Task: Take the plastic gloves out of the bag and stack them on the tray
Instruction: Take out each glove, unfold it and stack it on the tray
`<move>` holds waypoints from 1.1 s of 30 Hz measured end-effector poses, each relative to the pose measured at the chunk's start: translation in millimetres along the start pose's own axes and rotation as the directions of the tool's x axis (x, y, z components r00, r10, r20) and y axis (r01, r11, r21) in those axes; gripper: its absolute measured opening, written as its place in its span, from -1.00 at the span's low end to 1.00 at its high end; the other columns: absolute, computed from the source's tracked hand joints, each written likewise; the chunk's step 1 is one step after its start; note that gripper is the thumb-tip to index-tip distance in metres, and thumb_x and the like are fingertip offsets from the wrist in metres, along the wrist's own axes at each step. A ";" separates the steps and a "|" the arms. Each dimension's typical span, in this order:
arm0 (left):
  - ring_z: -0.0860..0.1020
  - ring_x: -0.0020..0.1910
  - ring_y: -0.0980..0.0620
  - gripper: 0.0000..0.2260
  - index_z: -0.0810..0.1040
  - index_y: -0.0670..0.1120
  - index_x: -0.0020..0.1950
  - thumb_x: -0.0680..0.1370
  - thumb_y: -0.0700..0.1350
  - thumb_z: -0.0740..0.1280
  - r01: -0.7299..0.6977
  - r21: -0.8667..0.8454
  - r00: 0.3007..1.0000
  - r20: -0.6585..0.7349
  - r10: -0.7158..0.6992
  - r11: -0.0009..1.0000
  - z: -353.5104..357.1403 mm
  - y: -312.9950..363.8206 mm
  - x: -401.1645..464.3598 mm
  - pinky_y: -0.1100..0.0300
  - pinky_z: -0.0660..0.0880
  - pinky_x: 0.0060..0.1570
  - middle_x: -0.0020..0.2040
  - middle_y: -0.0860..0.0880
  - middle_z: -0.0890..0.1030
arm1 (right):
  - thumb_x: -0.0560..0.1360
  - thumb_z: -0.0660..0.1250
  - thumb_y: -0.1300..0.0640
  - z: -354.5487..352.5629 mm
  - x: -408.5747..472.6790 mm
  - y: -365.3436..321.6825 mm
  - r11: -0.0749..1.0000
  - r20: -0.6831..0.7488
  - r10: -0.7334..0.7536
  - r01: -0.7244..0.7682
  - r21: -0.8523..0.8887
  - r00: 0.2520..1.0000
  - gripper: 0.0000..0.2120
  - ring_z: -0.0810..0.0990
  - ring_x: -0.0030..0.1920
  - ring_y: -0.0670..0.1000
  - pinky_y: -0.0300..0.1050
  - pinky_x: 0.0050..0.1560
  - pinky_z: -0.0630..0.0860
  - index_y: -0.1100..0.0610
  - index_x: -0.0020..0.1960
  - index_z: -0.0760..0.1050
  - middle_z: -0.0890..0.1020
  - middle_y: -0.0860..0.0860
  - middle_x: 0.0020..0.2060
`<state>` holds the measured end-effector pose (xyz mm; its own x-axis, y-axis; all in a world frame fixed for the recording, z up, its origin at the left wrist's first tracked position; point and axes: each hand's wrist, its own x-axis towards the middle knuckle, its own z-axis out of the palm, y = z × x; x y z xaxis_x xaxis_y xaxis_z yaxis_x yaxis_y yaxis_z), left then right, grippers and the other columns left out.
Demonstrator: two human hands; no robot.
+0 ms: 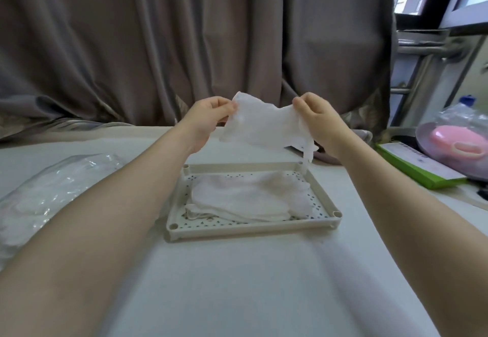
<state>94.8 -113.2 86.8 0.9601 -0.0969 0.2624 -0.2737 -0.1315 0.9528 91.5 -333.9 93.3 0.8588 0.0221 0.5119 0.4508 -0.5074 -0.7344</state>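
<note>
A thin white plastic glove (260,125) is stretched in the air between both hands, above the far edge of the tray. My left hand (208,117) pinches its left end, and my right hand (320,122) pinches its right end, where the glove's fingers dangle down. Below, a beige tray (253,227) with a speckled bottom holds a flat stack of white gloves (248,199). The clear plastic bag (45,188), with more gloves inside, lies on the white table at the left, partly behind my left forearm.
A grey curtain (184,40) hangs behind the table. At the right stand a green box (412,165) and a bagged bowl with a pink object (456,143). The table's right edge runs near them.
</note>
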 end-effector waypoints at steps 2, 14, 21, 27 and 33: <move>0.49 -0.39 0.32 -0.87 0.50 -0.03 -0.21 0.55 -0.15 0.32 -0.008 0.083 1.000 0.028 0.005 0.997 -6.3 -8.9 -4.3 0.47 0.37 -0.31 -0.28 0.10 0.54 | 0.57 0.24 0.10 -1.3 -10.8 -0.4 0.992 0.201 -0.052 0.073 -0.098 0.978 -0.77 0.32 -0.49 -0.25 -0.40 -0.44 0.27 0.12 -0.25 0.38 0.37 -0.10 -0.42; 0.39 -0.30 -0.03 -0.87 0.41 -0.21 -0.40 0.32 -0.21 0.29 0.157 0.342 0.973 0.108 -0.205 0.926 -38.3 -50.7 -52.2 0.17 0.36 -0.18 -0.36 -0.13 0.42 | 0.59 0.15 -0.09 49.9 -77.0 13.6 0.913 0.489 0.218 0.000 -0.407 0.844 -0.68 0.49 -0.03 -0.08 -0.26 -0.14 0.35 0.07 0.00 0.60 0.60 -0.08 0.00; 0.31 -0.41 0.02 -0.58 0.25 -0.11 -0.49 0.44 -0.06 0.40 -0.002 0.817 0.995 0.060 -0.081 0.576 -33.9 -69.7 -59.1 0.17 0.25 -0.35 -0.46 -0.05 0.31 | 0.48 0.18 -0.29 68.9 -84.7 49.9 0.701 0.516 0.400 0.109 -0.704 0.758 -0.29 0.15 0.47 0.07 0.00 0.38 0.16 0.16 0.42 0.16 0.20 0.07 0.48; 0.47 -0.13 -0.04 -0.88 0.47 -0.07 -0.25 0.36 -0.11 0.39 0.100 0.920 0.983 -0.033 -0.182 0.378 -31.6 -71.7 -64.1 0.17 0.39 -0.21 -0.21 -0.01 0.52 | 0.36 0.11 -0.48 65.8 -82.9 59.3 0.608 0.429 0.482 0.061 -0.792 0.764 0.03 -0.22 0.53 0.03 0.13 0.48 -0.22 0.12 0.54 -0.21 -0.17 0.00 0.54; 0.25 0.40 -0.04 -0.61 0.34 -0.08 0.40 0.56 -0.10 0.19 -0.355 0.841 0.926 0.376 0.030 0.409 11.5 -44.2 -58.4 0.09 0.17 0.38 0.41 -0.07 0.35 | 0.41 0.17 -0.39 74.1 -80.0 35.3 0.729 0.553 0.200 0.255 -0.636 0.809 -0.06 -0.22 0.52 -0.03 0.04 0.50 -0.25 0.04 0.55 -0.17 -0.14 -0.04 0.54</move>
<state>50.1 -113.1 27.6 0.8591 -0.4651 0.2137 -0.5013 -0.8489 0.1678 56.7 -289.8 -6.6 0.9193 0.3931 0.0206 0.3926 -0.9117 -0.1216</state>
